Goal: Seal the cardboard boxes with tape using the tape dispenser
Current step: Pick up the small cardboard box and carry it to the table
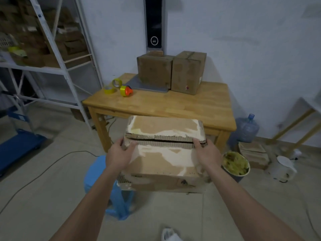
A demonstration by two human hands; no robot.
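Note:
I hold a worn cardboard box (pixel 163 159) in the air in front of the wooden table (pixel 173 106); its top flaps meet at a rough seam with a dark gap. My left hand (pixel 119 153) grips its left side, my right hand (pixel 207 152) its right side. The tape dispenser (pixel 126 90), orange with a yellow roll, lies on the table's left part. Two loose yellow tape rolls (pixel 112 86) sit just left of it. Two more cardboard boxes (pixel 171 72) stand side by side at the table's back.
A blue plastic stool (pixel 111 188) stands under the held box. A bin of scraps (pixel 236 165), a water jug (pixel 246 129), a white kettle (pixel 284 168) and a floor box are at the right. White metal shelving (pixel 57 49) and a blue cart (pixel 15 150) are on the left.

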